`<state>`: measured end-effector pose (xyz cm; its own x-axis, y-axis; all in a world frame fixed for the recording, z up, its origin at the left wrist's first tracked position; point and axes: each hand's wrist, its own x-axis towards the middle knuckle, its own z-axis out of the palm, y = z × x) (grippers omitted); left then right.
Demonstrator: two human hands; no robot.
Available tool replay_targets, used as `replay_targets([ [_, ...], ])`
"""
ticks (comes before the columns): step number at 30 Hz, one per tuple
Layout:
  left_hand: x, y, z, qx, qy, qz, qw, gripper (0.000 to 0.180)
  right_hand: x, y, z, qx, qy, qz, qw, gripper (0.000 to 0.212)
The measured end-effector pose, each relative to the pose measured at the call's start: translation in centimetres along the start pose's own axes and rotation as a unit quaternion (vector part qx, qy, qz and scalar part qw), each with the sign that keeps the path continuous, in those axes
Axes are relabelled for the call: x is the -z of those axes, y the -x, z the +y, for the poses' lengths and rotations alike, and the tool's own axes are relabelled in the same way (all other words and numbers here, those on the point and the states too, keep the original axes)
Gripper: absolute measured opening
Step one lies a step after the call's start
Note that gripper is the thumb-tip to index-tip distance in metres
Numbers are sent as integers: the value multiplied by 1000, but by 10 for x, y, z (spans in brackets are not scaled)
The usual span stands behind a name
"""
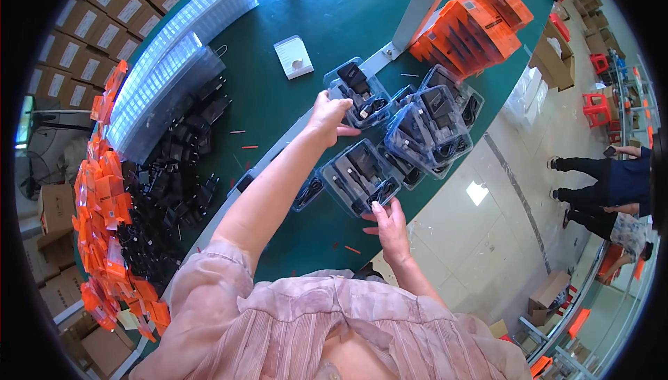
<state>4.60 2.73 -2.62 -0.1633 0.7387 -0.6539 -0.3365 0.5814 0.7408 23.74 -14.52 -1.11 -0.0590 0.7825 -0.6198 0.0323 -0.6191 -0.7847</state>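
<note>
My left hand (327, 117) reaches across the green table and grips the left edge of a clear plastic blister tray (360, 92), which holds a black charger plug and a coiled cable. Nearer to me, my right hand (391, 230) has its thumb on the lower corner of another filled blister tray (358, 177), its fingers around the edge. To the right of both, more filled trays (429, 129) overlap in a loose pile. Beside the nearer tray, part of one more tray with a black cable (307, 192) shows.
Stacked empty blister trays (184, 60) and a heap of black chargers (177, 171) lie at the left, bordered by orange packages (104, 220). Orange boxes (473, 28) stand at the far right by a metal post (424, 8). A white card (293, 57) lies mid-table. Two people stand across the aisle.
</note>
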Motion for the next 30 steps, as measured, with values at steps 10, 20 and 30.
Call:
replay_targets([
  [10,-15,-45,36,-44,-19,48,998,72,-9,-3,4,22,-28,-4,999,48],
  [20,-85,-48,22,-107,40,36,993,67,-11,-4,9,22,-24,-7,999,54],
  [30,32,22,-6,-89,-497,-164,847,46,-6,-8,10,33,-33,-11,999,46],
])
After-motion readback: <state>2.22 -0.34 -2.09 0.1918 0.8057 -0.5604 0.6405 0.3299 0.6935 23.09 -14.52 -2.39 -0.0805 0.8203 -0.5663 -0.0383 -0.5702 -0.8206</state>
